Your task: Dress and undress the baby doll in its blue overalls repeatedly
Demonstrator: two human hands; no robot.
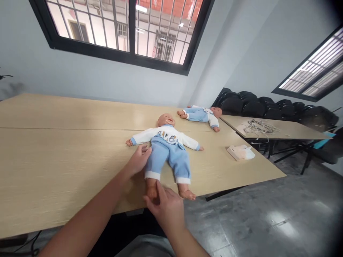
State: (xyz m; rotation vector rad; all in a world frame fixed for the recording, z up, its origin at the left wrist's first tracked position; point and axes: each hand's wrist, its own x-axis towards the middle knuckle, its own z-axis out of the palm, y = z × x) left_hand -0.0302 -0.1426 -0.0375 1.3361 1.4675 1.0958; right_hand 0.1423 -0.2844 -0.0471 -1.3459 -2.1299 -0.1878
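Observation:
A baby doll [167, 153] lies on its back on the wooden table, head away from me and arms spread. It wears a white top [144, 135] and light blue trousers [158, 155] with white cuffs and an animal face at the waist. Against the outer side of the trouser leg on the left, my left hand [138, 159] has its fingers bent in, gripping at the cloth. My right hand [168, 208] closes round the doll's bare ankle and foot [151, 187] below that cuff. The other foot [186, 192] lies free near the table's front edge.
A second doll [200, 115] in similar clothes lies at the table's far right. An open white box with tissue [241, 152] stands near the right corner. Another table [294, 132] bears tangled cables [259, 126]. Black chairs [241, 103] are stacked behind it.

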